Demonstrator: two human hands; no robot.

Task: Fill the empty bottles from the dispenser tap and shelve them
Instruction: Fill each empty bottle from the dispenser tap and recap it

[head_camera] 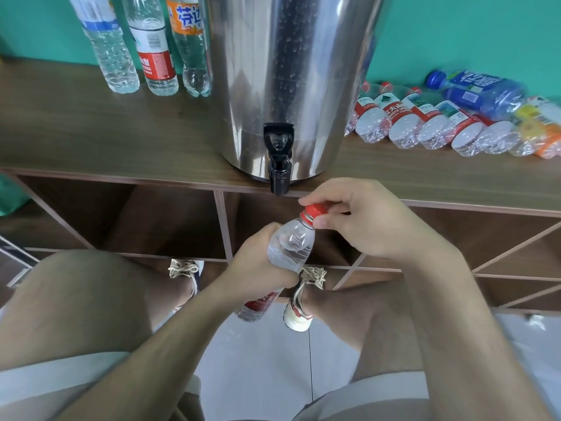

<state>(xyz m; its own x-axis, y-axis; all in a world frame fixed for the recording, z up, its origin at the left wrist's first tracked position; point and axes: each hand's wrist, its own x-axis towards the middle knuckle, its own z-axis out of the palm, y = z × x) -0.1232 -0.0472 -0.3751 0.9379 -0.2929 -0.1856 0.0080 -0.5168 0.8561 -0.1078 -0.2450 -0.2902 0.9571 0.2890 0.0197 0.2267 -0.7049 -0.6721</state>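
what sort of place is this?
Probably a staged indoor water-refill corner: shiny steel drum dispenser on a wood-grain cubby shelf, clear plastic bottles lying in a row beside it, plain teal wall behind.

1. Down at 7 o'clock, there's the left leg of the shorts (pixel 45 387): pale, off-white cloth, with the hem ending above the knee.
2. Across at 5 o'clock is the right leg of the shorts (pixel 391 393), in the same pale cloth.
3. Dead on 6 o'clock is the right shoe (pixel 299 317), with a white toe cap, red trim and thick cream laces.
4. At 10 o'clock from it sits the left shoe (pixel 185 268), with matching cream laces and a navy side.
5. Both forearms are bare all the way to the left hand (pixel 258 262) and right hand (pixel 364 220).
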